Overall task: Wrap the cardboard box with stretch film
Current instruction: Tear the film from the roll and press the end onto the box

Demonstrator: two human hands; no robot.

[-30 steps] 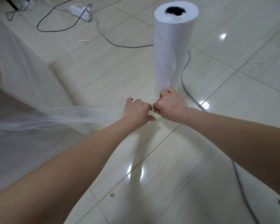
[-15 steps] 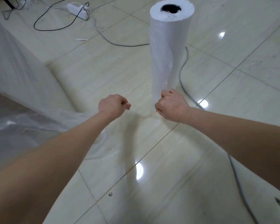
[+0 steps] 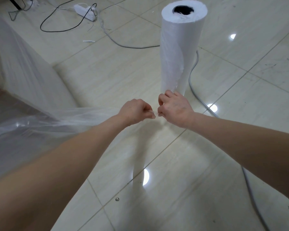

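Head view: left hand (image 3: 137,110) and right hand (image 3: 175,110) are each pinching the gathered stretch film (image 3: 83,117) between curled fingers, knuckles nearly touching, just before the upright film roll (image 3: 182,47). The film is fanning leftward onto the cardboard box (image 3: 5,104) at the left edge. A grey cable (image 3: 193,77) is lying beside the roll.

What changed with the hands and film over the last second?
The left hand pulled away leftward, then came back beside the right hand; both pinch the bunched clear stretch film again. The tall white film roll stayed upright on the tiled floor.
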